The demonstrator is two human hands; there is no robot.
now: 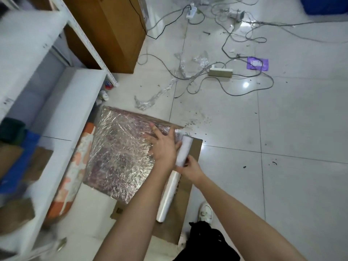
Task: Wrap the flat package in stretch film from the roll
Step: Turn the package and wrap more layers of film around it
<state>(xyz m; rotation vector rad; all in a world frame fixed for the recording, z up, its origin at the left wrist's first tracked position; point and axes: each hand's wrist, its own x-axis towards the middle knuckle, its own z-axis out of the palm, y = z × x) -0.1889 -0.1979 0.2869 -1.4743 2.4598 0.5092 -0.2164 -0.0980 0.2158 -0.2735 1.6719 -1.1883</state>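
The flat package (116,155) lies on the floor, its top covered in shiny crinkled stretch film. Beneath its right side a brown cardboard sheet (194,147) sticks out. The white film roll (176,174) lies along the package's right edge, pointing away from me. My left hand (163,146) lies flat with spread fingers on the filmed package, right beside the roll's far half. My right hand (190,167) grips the roll about midway along from its right side.
White metal shelving (56,87) stands on the left with a tall cardboard box (113,32) behind it. Loose film scraps (150,100), cables and a power strip (220,71) lie on the tiled floor beyond. An orange-white object (75,166) lies left of the package. My shoe (205,211) is near the cardboard.
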